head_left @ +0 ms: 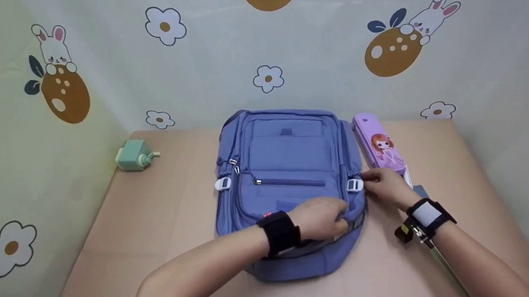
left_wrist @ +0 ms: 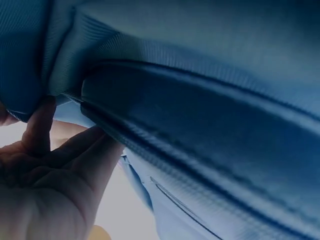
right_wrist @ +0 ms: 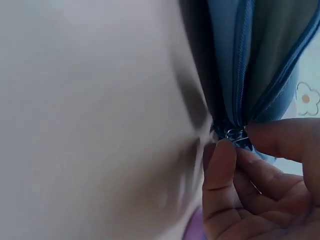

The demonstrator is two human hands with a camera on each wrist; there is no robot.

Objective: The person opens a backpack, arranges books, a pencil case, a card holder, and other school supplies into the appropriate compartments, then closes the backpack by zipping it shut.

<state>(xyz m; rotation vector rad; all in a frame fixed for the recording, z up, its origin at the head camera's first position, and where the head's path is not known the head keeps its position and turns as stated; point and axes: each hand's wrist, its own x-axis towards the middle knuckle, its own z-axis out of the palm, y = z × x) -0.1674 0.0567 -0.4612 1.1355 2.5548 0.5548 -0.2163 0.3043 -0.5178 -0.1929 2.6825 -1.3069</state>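
A blue backpack [head_left: 289,153] lies on its back, front panel up, with white buckles at its sides. My left hand [head_left: 321,217] reaches across its lower part and grips the fabric at the right edge. In the left wrist view, the fingers of that hand [left_wrist: 60,175] hold the cloth beside a long zipper seam. At the bag's right side, next to a white buckle [head_left: 355,185], is my right hand [head_left: 389,187]. Its thumb and finger pinch a zipper pull [right_wrist: 236,135] where two zipper tracks meet; above it the tracks stand apart.
Right of the backpack lies a purple pencil case [head_left: 378,144] with a girl figure on it. A green pencil sharpener [head_left: 135,155] with a crank stands at the table's far left. Behind the table [head_left: 154,219] hangs a patterned cloth [head_left: 215,50].
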